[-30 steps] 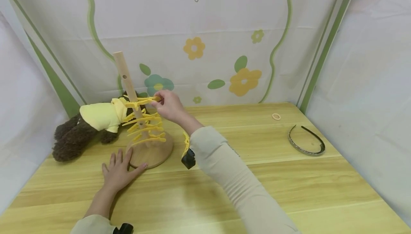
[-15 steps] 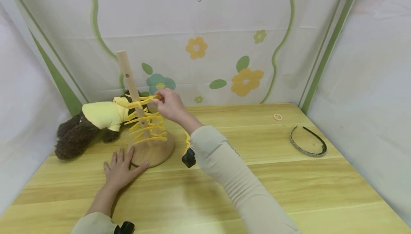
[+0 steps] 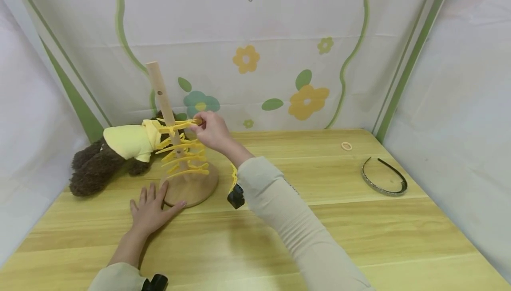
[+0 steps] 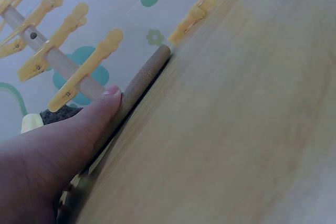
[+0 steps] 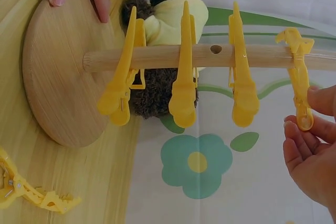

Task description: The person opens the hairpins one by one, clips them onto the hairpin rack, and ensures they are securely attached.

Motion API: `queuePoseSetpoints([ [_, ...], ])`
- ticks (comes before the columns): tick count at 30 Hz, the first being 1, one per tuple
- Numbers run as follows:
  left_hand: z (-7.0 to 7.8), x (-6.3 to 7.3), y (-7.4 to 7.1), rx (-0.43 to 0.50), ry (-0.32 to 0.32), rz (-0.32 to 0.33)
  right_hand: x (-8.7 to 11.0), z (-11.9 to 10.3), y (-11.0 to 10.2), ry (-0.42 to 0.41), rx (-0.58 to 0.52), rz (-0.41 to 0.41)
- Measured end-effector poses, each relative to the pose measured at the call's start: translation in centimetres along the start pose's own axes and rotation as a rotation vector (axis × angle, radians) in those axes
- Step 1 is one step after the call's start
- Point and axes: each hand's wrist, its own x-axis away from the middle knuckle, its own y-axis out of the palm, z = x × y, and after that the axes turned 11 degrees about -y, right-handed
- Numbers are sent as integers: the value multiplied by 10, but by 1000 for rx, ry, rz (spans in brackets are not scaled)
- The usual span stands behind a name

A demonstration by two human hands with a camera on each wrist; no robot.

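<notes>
A round wooden base [image 3: 195, 191] carries an upright wooden post [image 3: 161, 87] with holes in it. Several yellow hair clips [image 5: 184, 82] sit across the post, one above another. My right hand [image 3: 214, 132] pinches the handle end of the topmost hair clip [image 5: 299, 77] between thumb and fingers. That clip's jaws lie at the post; whether they grip it I cannot tell. Spread nearly flat, my left hand [image 3: 149, 213] rests at the base's near left edge, its thumb [image 4: 107, 100] touching the rim.
Behind the stand on the left lies a brown plush toy [image 3: 129, 142] in a yellow top. Another yellow clip [image 5: 39, 198] is on the table, partly behind my right wrist in the head view. A headband [image 3: 375, 186] and a small ring [image 3: 346, 150] lie at the right.
The head view has shifted slightly, so everything appears a little farther right. Both hands keep their places at the stand.
</notes>
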Motion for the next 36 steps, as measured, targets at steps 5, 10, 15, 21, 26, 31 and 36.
queuePoseSetpoints([
  [5,0,0,0,-6,-2,-1,0,3,0,-5,-6,4],
  [10,1,1,-1,0,-4,-6,-1,5,1,-1,-5,-3],
  [15,2,1,-1,0,-5,-9,-1,5,-2,18,-2,-30],
  [21,3,0,0,1,-5,-11,1,8,-7,10,-17,-45],
  [26,3,0,0,5,-5,-11,5,9,-13,-35,-45,-20],
  [31,4,0,0,1,-5,-4,16,9,-26,-56,-57,2],
  [36,5,0,2,13,0,4,37,20,-45,-109,-75,38],
])
